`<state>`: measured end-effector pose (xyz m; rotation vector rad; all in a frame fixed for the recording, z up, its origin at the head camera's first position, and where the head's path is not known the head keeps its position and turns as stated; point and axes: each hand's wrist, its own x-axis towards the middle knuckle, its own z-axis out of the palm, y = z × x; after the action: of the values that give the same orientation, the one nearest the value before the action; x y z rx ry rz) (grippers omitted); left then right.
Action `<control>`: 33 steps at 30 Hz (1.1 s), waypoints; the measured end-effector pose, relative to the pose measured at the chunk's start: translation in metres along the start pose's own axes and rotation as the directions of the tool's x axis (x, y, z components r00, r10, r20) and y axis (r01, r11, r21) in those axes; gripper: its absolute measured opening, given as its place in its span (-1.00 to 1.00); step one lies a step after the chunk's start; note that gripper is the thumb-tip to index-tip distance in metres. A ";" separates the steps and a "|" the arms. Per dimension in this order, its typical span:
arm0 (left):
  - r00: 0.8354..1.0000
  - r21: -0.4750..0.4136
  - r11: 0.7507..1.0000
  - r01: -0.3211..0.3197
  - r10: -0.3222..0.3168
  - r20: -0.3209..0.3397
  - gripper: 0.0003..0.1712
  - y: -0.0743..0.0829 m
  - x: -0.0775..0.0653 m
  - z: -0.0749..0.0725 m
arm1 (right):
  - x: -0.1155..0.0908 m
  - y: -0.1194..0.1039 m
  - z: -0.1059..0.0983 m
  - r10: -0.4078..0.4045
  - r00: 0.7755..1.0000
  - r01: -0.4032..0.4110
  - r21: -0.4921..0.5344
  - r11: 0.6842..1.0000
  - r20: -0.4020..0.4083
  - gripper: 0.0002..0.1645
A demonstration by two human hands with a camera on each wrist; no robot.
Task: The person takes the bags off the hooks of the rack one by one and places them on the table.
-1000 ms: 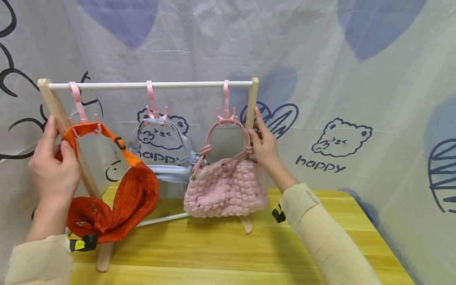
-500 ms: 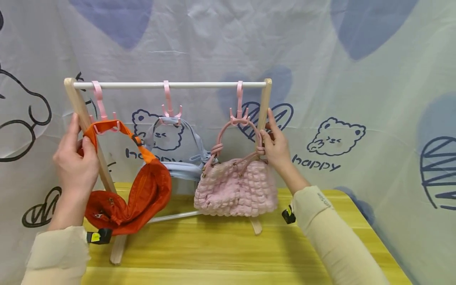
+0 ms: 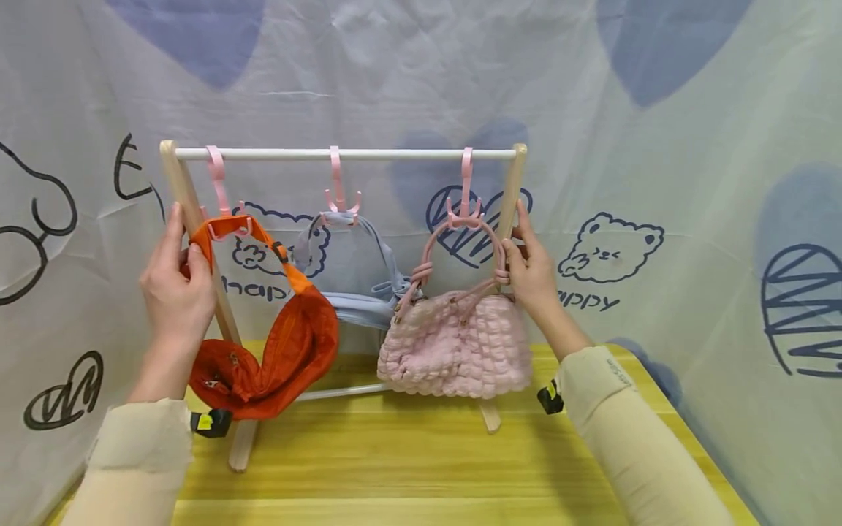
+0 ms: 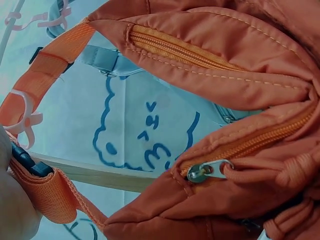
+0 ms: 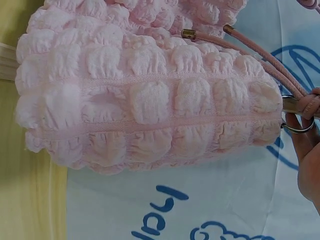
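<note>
A small display rack with wooden posts and a white top rail stands on the table. My left hand grips its left post, thumb in front, beside the strap of an orange waist bag. My right hand holds the right post, close to the handle of a pink puffy handbag. Between these two hangs a light blue bag, partly hidden. Each bag hangs from a pink hook on the rail. The left wrist view shows the orange bag's zips and buckle.
The yellow wood-grain table extends in front of the rack and to its right. Close behind hangs a pale curtain printed with bears and hearts. The rack's feet and a lower white bar show under the bags.
Both hands have shifted the rack to the right, with its left side also moving back and the bags along with it. The view has turned slightly.
</note>
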<state>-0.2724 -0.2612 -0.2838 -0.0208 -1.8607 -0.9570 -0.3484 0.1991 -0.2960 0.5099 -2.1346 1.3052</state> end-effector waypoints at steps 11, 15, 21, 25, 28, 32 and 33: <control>0.996 -0.050 0.998 -0.031 0.035 0.081 -0.32 0.005 0.001 0.029 | -0.004 0.011 -0.021 0.037 0.997 -0.041 -0.049 0.998 -0.067 -0.22; 0.995 -0.052 0.998 -0.040 0.044 0.087 -0.32 0.006 0.003 0.041 | -0.006 0.014 -0.028 0.049 0.995 -0.054 -0.062 0.997 -0.083 -0.22; 0.994 -0.093 0.994 -0.065 0.073 0.081 -0.32 0.002 0.007 0.060 | -0.008 0.019 -0.034 0.043 0.992 -0.053 -0.089 0.995 -0.118 -0.23; 0.993 -0.098 0.993 -0.069 0.078 0.087 -0.32 0.002 0.009 0.071 | -0.008 0.021 -0.039 0.036 0.989 -0.051 -0.102 0.993 -0.142 -0.22; 0.993 -0.104 0.992 -0.073 0.082 0.084 -0.34 0.003 0.010 0.077 | -0.008 0.021 -0.043 0.058 0.989 -0.070 -0.092 0.993 -0.135 -0.21; 0.994 -0.108 0.991 -0.076 0.083 0.065 -0.36 0.004 0.010 0.084 | -0.007 0.022 -0.049 0.099 0.990 -0.108 -0.084 0.991 -0.101 -0.20; 0.995 -0.110 0.991 -0.075 0.082 0.064 -0.36 0.005 0.010 0.086 | -0.007 0.023 -0.050 0.105 0.990 -0.113 -0.078 0.991 -0.094 -0.19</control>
<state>-0.3412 -0.2084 -0.2893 -0.1932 -1.8551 -1.0116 -0.3425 0.2540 -0.2981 0.2984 -2.1575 1.2675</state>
